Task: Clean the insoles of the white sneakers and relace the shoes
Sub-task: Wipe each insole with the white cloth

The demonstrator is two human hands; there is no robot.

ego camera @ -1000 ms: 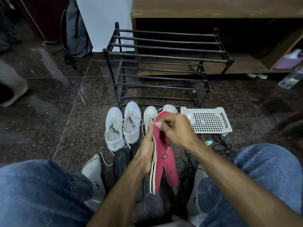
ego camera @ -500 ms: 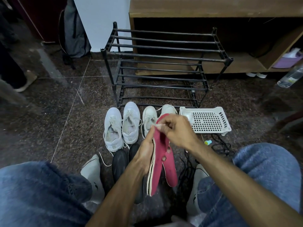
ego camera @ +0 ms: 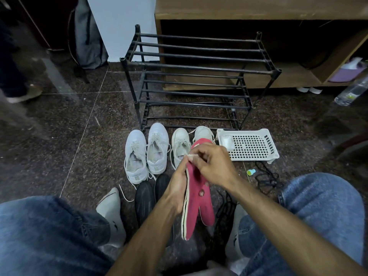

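two denim-clad knees [ego camera: 322, 212] fill the bottom corners, the widest things in sight, with a dark speckled tile floor [ego camera: 75, 148] between and beyond them. a wooden cabinet [ego camera: 258, 8] stands at the back, and before it a black metal shoe rack [ego camera: 195, 76] with bare bars. a grey bag [ego camera: 87, 36] leans by the white wall at back left.

just in front of the rack four white sneakers stand in a row, toes toward it: the left pair [ego camera: 147, 154] side by side, and the right pair [ego camera: 181, 146] next to them, partly hidden behind the hands, laces loose. right of those lies a white perforated plastic tray [ego camera: 251, 146], touching the rack's foot. a pair of black shoes [ego camera: 151, 196] sits nearer the person, just behind the left pair of sneakers, and a socked foot [ego camera: 111, 214] shows at each side.

held upright over the black shoes are the red insoles [ego camera: 197, 198], several stacked edge-on with pale undersides, one splaying out to the right. the left hand [ego camera: 177, 188] grips the stack from the left, its fingers curled round the back with fingertips showing on the red face. the right hand [ego camera: 215, 166] rests at the top of the insoles, thumb and forefinger pinching a small white piece [ego camera: 192, 155] against the upper edge; what the piece is cannot be told.

a clear plastic bottle [ego camera: 352, 92] lies at far right, black cord [ego camera: 264, 178] coils beside the right knee, and a small green and blue cap [ego camera: 251, 172] sits by it.
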